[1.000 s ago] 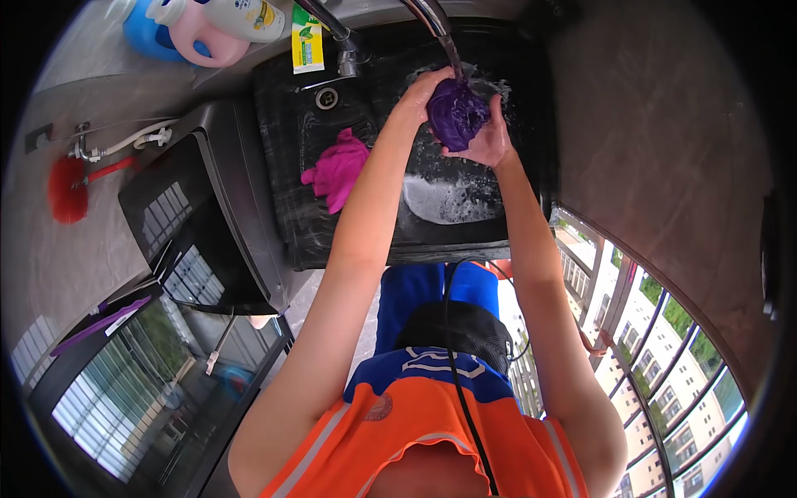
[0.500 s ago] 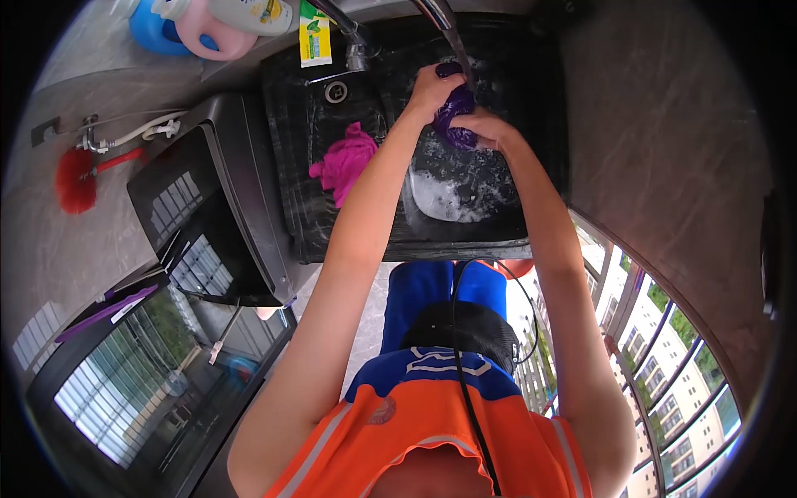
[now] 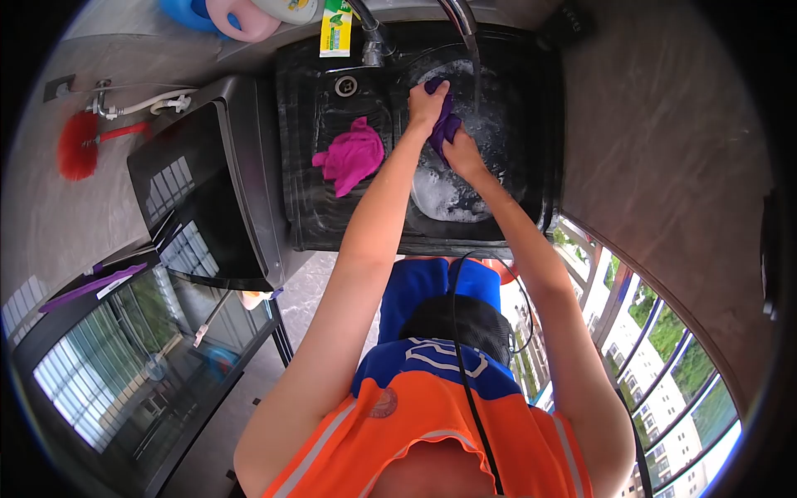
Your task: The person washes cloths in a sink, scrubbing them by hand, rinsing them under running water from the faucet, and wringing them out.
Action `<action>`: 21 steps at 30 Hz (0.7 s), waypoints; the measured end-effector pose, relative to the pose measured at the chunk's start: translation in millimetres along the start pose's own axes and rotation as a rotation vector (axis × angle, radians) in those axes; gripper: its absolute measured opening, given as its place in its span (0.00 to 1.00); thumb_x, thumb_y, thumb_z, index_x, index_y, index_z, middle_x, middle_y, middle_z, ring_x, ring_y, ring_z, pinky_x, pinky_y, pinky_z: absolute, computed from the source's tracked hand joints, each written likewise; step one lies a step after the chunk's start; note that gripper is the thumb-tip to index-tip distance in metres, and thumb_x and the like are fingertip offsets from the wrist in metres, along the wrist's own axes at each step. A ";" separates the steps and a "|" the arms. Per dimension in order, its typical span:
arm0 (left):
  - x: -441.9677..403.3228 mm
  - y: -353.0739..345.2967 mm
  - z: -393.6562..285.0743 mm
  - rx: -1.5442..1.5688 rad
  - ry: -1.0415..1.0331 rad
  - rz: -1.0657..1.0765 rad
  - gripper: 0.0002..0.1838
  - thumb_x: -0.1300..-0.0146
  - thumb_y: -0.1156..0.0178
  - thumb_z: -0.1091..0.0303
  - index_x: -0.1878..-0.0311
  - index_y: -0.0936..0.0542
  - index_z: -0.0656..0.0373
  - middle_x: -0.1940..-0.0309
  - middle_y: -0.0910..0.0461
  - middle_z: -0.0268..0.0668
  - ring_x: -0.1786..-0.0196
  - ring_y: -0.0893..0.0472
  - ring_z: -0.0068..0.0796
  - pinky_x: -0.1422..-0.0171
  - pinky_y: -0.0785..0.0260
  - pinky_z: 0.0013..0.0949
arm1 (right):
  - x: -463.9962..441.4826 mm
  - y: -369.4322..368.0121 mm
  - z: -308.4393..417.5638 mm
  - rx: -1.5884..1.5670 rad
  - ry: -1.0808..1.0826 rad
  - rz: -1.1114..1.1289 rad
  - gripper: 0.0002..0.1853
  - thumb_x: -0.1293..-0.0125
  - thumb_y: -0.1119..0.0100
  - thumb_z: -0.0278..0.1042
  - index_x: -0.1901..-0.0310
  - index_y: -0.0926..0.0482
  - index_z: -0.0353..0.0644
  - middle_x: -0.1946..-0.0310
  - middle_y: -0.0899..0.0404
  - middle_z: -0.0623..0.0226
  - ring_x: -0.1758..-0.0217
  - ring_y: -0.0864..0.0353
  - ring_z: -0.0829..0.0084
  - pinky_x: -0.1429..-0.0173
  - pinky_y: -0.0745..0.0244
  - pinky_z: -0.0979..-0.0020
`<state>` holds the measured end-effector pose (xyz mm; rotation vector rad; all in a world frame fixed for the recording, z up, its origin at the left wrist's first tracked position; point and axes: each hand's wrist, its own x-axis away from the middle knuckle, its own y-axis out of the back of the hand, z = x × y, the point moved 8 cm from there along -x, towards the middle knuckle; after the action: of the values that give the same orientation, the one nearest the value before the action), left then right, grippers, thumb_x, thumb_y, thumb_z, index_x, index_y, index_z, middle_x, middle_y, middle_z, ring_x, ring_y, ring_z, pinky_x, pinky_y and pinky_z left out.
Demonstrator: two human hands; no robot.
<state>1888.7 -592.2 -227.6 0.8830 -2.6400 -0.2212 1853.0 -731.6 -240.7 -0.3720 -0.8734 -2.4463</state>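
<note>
A wet purple cloth (image 3: 444, 126) is stretched and bunched between my two hands over the right basin of the black sink (image 3: 540, 166). My left hand (image 3: 425, 108) is closed around its upper part. Lower and to the right, my right hand (image 3: 462, 154) grips the other end. Water streams from the curved faucet (image 3: 462, 21) just right of the cloth. White suds (image 3: 436, 191) float in the basin below. On the ribbed board at the left lies a crumpled magenta cloth (image 3: 353, 156), apart from both hands.
A second tap (image 3: 375, 50) and a yellow-green packet (image 3: 336, 35) are at the sink's back edge. Pink (image 3: 241, 21) and blue bottles stand farther left. A dark machine (image 3: 187, 191) adjoins the left side, below a red brush (image 3: 79, 147). Windows are at right.
Both hands have drawn the purple cloth out of the water stream, slightly left. It looks narrower and more tightly gathered. The camera view has shifted slightly.
</note>
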 end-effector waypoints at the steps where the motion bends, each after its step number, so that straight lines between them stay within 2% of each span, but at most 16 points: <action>1: 5.7 -10.5 -4.6 0.296 0.171 0.269 0.14 0.42 0.33 0.63 0.62 0.21 0.65 0.72 0.18 0.41 0.70 0.18 0.37 0.63 0.26 0.37 | 8.6 15.4 10.0 0.005 0.005 -0.003 0.29 0.38 0.46 0.40 0.40 0.37 0.31 0.52 0.23 0.37 0.47 0.23 0.44 0.41 0.30 0.49; 2: 16.8 -11.7 -10.7 0.426 0.348 0.471 0.12 0.43 0.31 0.63 0.64 0.21 0.59 0.74 0.21 0.34 0.73 0.21 0.26 0.69 0.26 0.29 | 21.0 15.9 16.8 -0.623 -0.082 0.201 0.32 0.37 0.48 0.46 0.37 0.38 0.33 0.46 0.26 0.43 0.42 0.25 0.50 0.37 0.33 0.51; 3: 25.2 -11.8 -28.6 0.518 0.348 0.593 0.12 0.40 0.34 0.59 0.66 0.25 0.56 0.77 0.23 0.35 0.74 0.22 0.27 0.69 0.27 0.29 | 32.0 15.4 30.9 -1.249 -0.171 0.414 0.35 0.37 0.49 0.51 0.35 0.39 0.35 0.39 0.29 0.50 0.37 0.28 0.56 0.34 0.36 0.53; 4: 26.8 -11.9 -37.0 0.586 0.370 0.663 0.12 0.40 0.35 0.60 0.66 0.25 0.56 0.76 0.25 0.35 0.70 0.21 0.29 0.65 0.27 0.31 | 40.6 19.3 44.6 -1.608 -0.235 0.738 0.40 0.36 0.52 0.60 0.31 0.43 0.40 0.32 0.36 0.62 0.31 0.35 0.62 0.30 0.41 0.54; 5: 30.9 -11.9 -43.3 0.652 0.393 0.733 0.12 0.41 0.35 0.60 0.66 0.26 0.56 0.76 0.26 0.35 0.66 0.21 0.31 0.62 0.26 0.33 | 47.1 26.5 50.6 -1.726 -0.229 0.872 0.44 0.37 0.53 0.68 0.29 0.45 0.41 0.33 0.36 0.60 0.30 0.37 0.57 0.31 0.40 0.51; 6: 30.4 -12.0 -40.5 0.656 0.390 0.722 0.12 0.41 0.35 0.60 0.66 0.26 0.56 0.76 0.26 0.35 0.66 0.21 0.31 0.62 0.26 0.33 | 42.5 22.3 45.9 -1.691 -0.201 0.888 0.46 0.38 0.54 0.71 0.29 0.45 0.41 0.33 0.37 0.56 0.30 0.38 0.54 0.32 0.38 0.51; 8: 33.2 -28.0 -58.6 0.761 0.169 0.957 0.10 0.43 0.37 0.64 0.65 0.26 0.58 0.72 0.23 0.38 0.60 0.19 0.35 0.54 0.25 0.37 | 24.0 12.9 41.0 -1.644 -0.168 0.912 0.49 0.40 0.55 0.74 0.29 0.46 0.40 0.33 0.38 0.51 0.30 0.38 0.51 0.34 0.36 0.51; 9: 31.1 -28.6 -62.3 0.766 0.164 0.951 0.10 0.43 0.37 0.64 0.65 0.26 0.58 0.72 0.23 0.38 0.60 0.19 0.35 0.54 0.25 0.37 | 24.4 6.2 50.8 -1.545 -0.054 1.062 0.49 0.40 0.56 0.75 0.30 0.45 0.40 0.35 0.37 0.47 0.35 0.33 0.50 0.38 0.32 0.53; 10: 30.7 -27.8 -67.5 0.863 0.142 0.954 0.10 0.45 0.38 0.66 0.64 0.27 0.59 0.70 0.23 0.39 0.55 0.20 0.41 0.48 0.27 0.40 | 29.2 1.4 54.8 -1.444 0.052 1.200 0.50 0.41 0.56 0.77 0.30 0.44 0.39 0.36 0.36 0.42 0.40 0.27 0.50 0.43 0.27 0.56; 11: 29.4 -27.5 -74.1 0.962 0.118 0.958 0.10 0.46 0.39 0.68 0.64 0.27 0.59 0.69 0.23 0.41 0.50 0.21 0.46 0.42 0.29 0.43 | 22.0 3.4 50.9 -1.442 0.045 1.198 0.50 0.41 0.56 0.77 0.30 0.44 0.39 0.36 0.36 0.42 0.40 0.27 0.50 0.43 0.27 0.56; 12: 28.7 -25.5 -76.7 1.010 0.184 0.936 0.08 0.46 0.40 0.70 0.64 0.27 0.60 0.68 0.23 0.41 0.49 0.22 0.52 0.38 0.32 0.46 | 9.8 8.2 46.8 -1.519 -0.003 1.165 0.49 0.41 0.56 0.76 0.31 0.43 0.38 0.39 0.34 0.40 0.47 0.25 0.53 0.49 0.27 0.60; 13: 24.1 -28.4 -74.9 1.017 0.216 0.944 0.09 0.46 0.40 0.71 0.63 0.27 0.61 0.65 0.21 0.42 0.49 0.21 0.47 0.39 0.30 0.44 | 4.1 14.4 49.8 -1.597 -0.051 1.131 0.48 0.40 0.56 0.75 0.32 0.42 0.38 0.42 0.32 0.37 0.54 0.23 0.55 0.55 0.26 0.63; 17: 6.3 -58.2 -76.9 0.589 0.170 0.727 0.12 0.45 0.38 0.70 0.59 0.25 0.64 0.63 0.18 0.43 0.58 0.17 0.37 0.50 0.23 0.39 | -21.2 61.1 42.1 -1.281 -0.194 0.599 0.35 0.36 0.55 0.64 0.39 0.34 0.41 0.50 0.25 0.47 0.62 0.22 0.57 0.72 0.29 0.68; 18: -5.7 -71.5 -71.7 0.553 0.078 0.683 0.20 0.45 0.35 0.64 0.53 0.26 0.64 0.56 0.20 0.48 0.51 0.20 0.47 0.53 0.21 0.46 | -36.9 57.4 29.4 -1.350 -0.063 0.863 0.27 0.35 0.53 0.59 0.42 0.30 0.50 0.51 0.22 0.60 0.51 0.20 0.52 0.64 0.23 0.65; 19: 2.6 -76.5 -86.1 0.564 0.079 0.685 0.20 0.45 0.35 0.64 0.53 0.26 0.64 0.56 0.20 0.48 0.51 0.20 0.47 0.53 0.21 0.46 | -35.9 59.6 32.3 -1.341 -0.069 0.858 0.27 0.35 0.53 0.59 0.42 0.30 0.50 0.51 0.22 0.60 0.51 0.20 0.52 0.64 0.23 0.65; 21: 5.8 -70.4 -101.3 0.056 0.075 0.434 0.32 0.50 0.31 0.56 0.43 0.28 0.61 0.59 0.19 0.45 0.56 0.18 0.46 0.53 0.22 0.47 | -45.5 64.0 9.6 -1.487 -0.423 0.471 0.26 0.36 0.54 0.63 0.47 0.28 0.52 0.56 0.21 0.64 0.55 0.21 0.57 0.73 0.30 0.73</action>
<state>1960.9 -655.4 -149.9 0.3079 -2.6967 -0.0038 1926.8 -750.7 -219.5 -1.3961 0.9925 -2.0987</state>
